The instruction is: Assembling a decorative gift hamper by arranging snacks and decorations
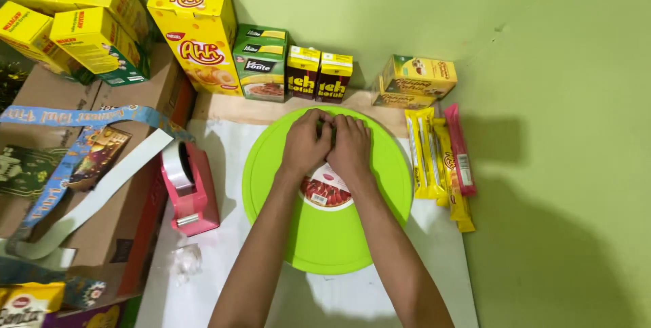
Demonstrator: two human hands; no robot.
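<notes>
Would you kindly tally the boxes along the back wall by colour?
Yellow boxes: 2
Green boxes: 2
Brown-and-yellow cartons: 2
Total: 6

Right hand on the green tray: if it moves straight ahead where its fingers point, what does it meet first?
Probably the two dark drink cartons by the wall, beyond the tray's rim; depth is unclear. The right hand points up-frame.

Round tray (pixel 325 247) on board (pixel 224 280); tape dispenser (pixel 190 186) left; snack sticks (pixel 441 165) right; boxes (pixel 261 64) behind.
</notes>
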